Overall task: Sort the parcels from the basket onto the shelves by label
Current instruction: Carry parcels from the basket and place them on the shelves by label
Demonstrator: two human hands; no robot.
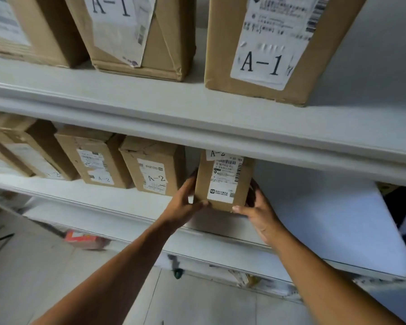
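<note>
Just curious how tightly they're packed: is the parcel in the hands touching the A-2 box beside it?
Apart. The head view shows a dark gap between the parcel and the A-2 box, with the left hand reaching into it.

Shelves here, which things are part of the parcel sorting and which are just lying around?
Job: held parcel, left hand, right hand, A-2 parcels, A-1 parcels, shelves.
Lying about: red box, green object on the floor.

Three A-1 parcels (265,48) above, five A-2 parcels (155,170) below, two hands (183,202).
</note>
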